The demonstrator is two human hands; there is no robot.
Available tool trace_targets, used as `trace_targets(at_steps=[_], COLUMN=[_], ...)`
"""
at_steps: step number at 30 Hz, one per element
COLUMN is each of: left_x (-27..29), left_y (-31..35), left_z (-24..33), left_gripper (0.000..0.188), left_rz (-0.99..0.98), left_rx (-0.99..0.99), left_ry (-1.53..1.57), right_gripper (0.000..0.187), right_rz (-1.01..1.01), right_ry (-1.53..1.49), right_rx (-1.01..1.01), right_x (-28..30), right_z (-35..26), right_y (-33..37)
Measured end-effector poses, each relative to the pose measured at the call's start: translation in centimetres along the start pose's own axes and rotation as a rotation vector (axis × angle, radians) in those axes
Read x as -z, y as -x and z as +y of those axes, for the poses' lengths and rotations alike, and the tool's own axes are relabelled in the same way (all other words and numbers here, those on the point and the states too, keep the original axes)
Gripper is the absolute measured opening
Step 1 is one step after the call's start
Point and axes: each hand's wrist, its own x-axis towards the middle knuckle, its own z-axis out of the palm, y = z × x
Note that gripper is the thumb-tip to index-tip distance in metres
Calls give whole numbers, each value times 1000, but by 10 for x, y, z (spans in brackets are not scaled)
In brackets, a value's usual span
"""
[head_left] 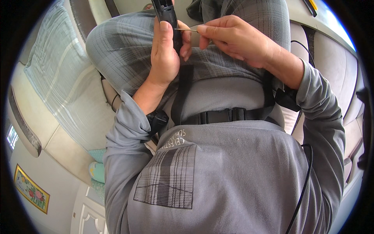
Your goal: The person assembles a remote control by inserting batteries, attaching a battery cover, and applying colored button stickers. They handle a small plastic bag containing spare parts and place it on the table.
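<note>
Over the plaid-trousered lap [120, 45], left fingers [186, 39] wrap the long black housing [166, 15], probably light, stiff and slick, best gripped by its sides, while right fingers [212, 32] pinch a thin metal rod [189, 30].

Left hand [166, 58] was closed in a wrap grip above the lap; its thumb [165, 35] lay straight, tip toward the lap's far edge, and its fingers [186, 41] were curled round from the opposite side. Left forearm [151, 93], bare near the wrist, slanted up and inward. Right hand [241, 41] faced it, fingertips [201, 29] drawn into a pinch, lower fingers bent. Right forearm [286, 66] angled inward, elbow bent. Hands were apart, close together.
</note>
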Motion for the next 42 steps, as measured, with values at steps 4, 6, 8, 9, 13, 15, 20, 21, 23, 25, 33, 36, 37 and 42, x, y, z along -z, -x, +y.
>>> trace_targets(at_steps=[4,6,8,9,13,15,20,21,23,25,33,36,37,42], left_x=[-6,-8,-8,-9,-9,-8,-6,-6,-2,-3,-7,-8,-9,-8], left_y=[4,4,5,5,7,8,7,7,5,6,7,5,6,3], left_z=[2,4,5,5,5,4,-1,-1,0,-1,1,6,7,12], left_gripper=[65,64,64,64,63,64,71,73,78,81,88,92,94,102], left_rz=[107,124,149,163,167,137,154,141,51,79,136,136,151,127], left_rx=[72,101,131,145,171,164,132,125,109,135,176,158,147,178], left_ry=[-10,35,75,97,156,160,127,110,50,77,144,143,147,261], right_gripper=[25,20,16,15,15,16,25,27,29,27,20,21,23,35], right_rz=[214,270,258,262,285,290,249,201,101,173,256,250,243,77], right_ry=[600,841,1120,1177,1299,1228,587,459,196,409,1165,1050,922,402], right_rx=[474,557,467,561,782,684,467,252,-172,316,711,694,612,246], right_x=[-6,-8,-7,-6,-6,-9,-12,-9,-4,-5,-2,-3,-4,0], right_z=[-2,-7,-14,-17,-21,-17,-3,-1,-1,0,-5,-5,-6,-11], right_y=[-6,-4,2,2,1,1,-7,-8,-10,-13,-1,-5,-6,-3])
